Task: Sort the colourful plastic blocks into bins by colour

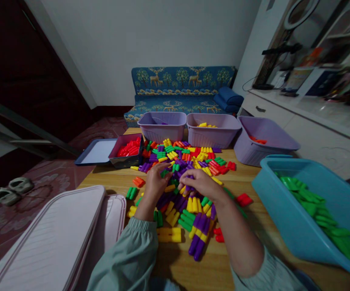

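Note:
A heap of plastic building pieces (189,161) in red, yellow, green, purple and orange covers the middle of the wooden table (205,266). My left hand (156,182) rests on the heap with its fingers curled down among green and purple pieces. My right hand (200,182) lies beside it, fingers pinched on a purple piece (188,188). The two hands almost touch. What the left fingers hold, if anything, is hidden.
Three lilac bins stand behind the heap: one (162,126) nearly empty, one (213,130) with yellow pieces, one (264,139) with red. A small box (128,150) holds red pieces. A blue tub (311,206) holds green pieces. Pink lids (53,238) lie front left.

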`<state>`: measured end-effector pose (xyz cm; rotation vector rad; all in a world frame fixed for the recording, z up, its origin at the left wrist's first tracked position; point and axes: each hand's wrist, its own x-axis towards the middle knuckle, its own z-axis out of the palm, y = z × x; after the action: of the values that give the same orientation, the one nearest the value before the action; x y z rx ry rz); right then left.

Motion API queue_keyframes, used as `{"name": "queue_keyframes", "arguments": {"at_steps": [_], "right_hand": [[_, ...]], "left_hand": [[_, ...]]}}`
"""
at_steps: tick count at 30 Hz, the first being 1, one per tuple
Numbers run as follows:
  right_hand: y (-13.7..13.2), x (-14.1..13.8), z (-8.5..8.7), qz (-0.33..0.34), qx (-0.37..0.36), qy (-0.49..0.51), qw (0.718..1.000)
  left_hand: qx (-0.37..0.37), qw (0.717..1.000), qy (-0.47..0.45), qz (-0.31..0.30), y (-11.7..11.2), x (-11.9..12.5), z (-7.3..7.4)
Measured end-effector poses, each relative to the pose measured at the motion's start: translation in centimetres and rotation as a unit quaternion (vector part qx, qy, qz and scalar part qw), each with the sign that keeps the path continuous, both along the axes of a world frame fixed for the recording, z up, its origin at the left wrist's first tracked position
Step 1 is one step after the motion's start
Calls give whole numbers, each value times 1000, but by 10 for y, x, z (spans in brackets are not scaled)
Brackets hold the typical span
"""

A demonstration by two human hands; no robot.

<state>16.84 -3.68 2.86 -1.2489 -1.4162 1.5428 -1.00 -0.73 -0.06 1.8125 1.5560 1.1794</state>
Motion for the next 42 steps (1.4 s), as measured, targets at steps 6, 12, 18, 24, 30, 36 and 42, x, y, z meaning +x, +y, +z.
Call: {"name": "queue_keyframes", "arguments": {"at_steps": [6, 12, 18, 24, 30, 36, 42], "right_hand": [[3, -5, -19, 18, 83, -206, 975], [-1, 3, 3, -40, 167, -484, 858], [-26, -23, 19, 142, 154, -559, 802], [-28, -37, 13, 134, 175, -581, 783], [-17, -33, 1, 2, 179, -567, 804], [1, -20, -11, -171, 168, -370, 898], [12, -12, -23, -240, 47, 70, 967]], "left_hand": [[-64, 994, 84, 19, 0, -13, 6], [-135, 957, 236, -103, -12, -23, 30], [-173, 930, 298, -129, -23, -18, 41], [-164, 930, 299, -134, -20, -16, 34], [-192, 928, 262, -183, -18, -13, 26], [-195, 916, 323, -139, -28, 3, 35], [-129, 967, 214, -41, -20, 5, 28]]}}
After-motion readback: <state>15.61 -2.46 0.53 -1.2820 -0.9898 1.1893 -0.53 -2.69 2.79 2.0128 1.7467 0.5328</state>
